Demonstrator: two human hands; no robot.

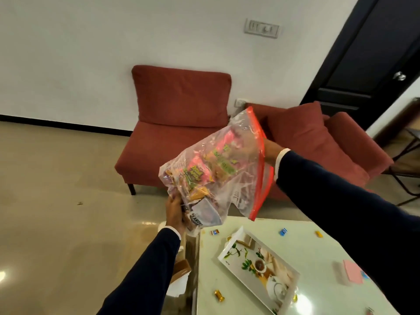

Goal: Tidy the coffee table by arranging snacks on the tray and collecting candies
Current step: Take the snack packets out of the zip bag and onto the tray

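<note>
Near: decorated white tray [293, 272] sits bare on pale coffee table [318, 251], wrapped candies [219, 295] scattered around it. Above table's far edge: clear zip bag of snack packets [216, 169] held aloft, tilted. Left hand [175, 212] clutches bottom corner; right hand [270, 149] pinches red zip edge (fingers partly hidden). Best emptied low over tray, mouth opened first. Beyond: red chairs [177, 123].

I see even, soft indoor light, bright glare spots on the floor [148, 223] and desk [304, 300], wide-angle bending at edges, slight overall blur.
</note>
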